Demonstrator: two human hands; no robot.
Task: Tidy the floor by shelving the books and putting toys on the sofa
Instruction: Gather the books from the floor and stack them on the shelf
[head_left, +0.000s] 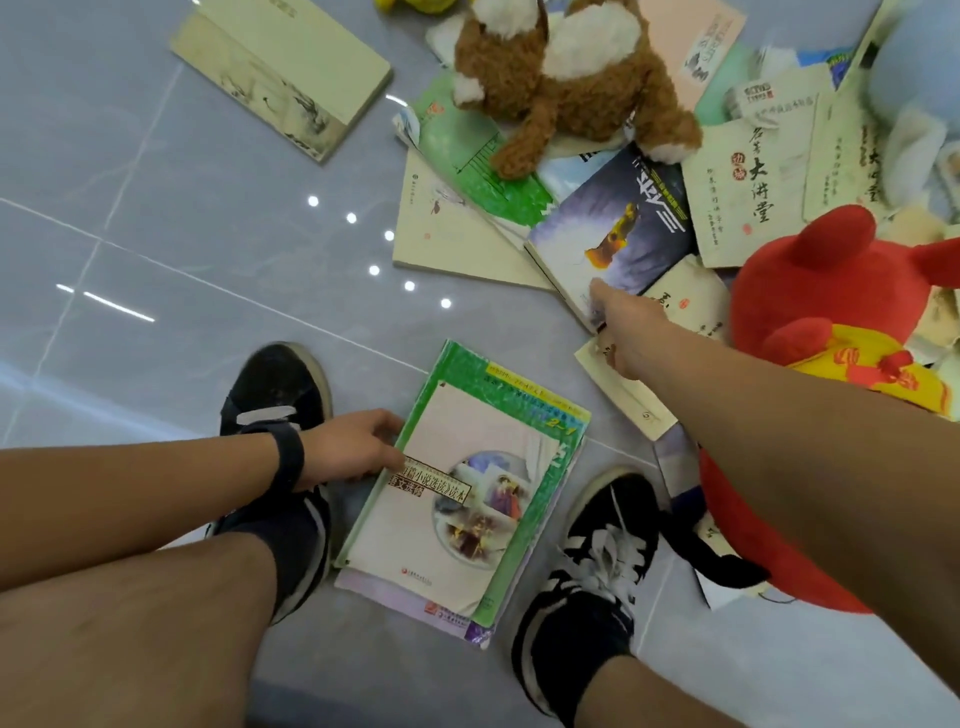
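Item 1: green textbook (467, 483), worn, on top of a small stack on the floor between my shoes. My left hand (353, 447) grips its spine edge to steady the pile.

Item 2: blue-purple paperback (618, 228), in the heap beside the red plush toy (810, 291). My right hand (623, 322) pinches its near corner, thumb on top, probably to stack it next.

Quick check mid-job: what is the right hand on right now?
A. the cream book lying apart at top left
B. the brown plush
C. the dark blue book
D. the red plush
C: the right hand has its thumb on the near corner of the dark blue book, while the left hand grips the green book.
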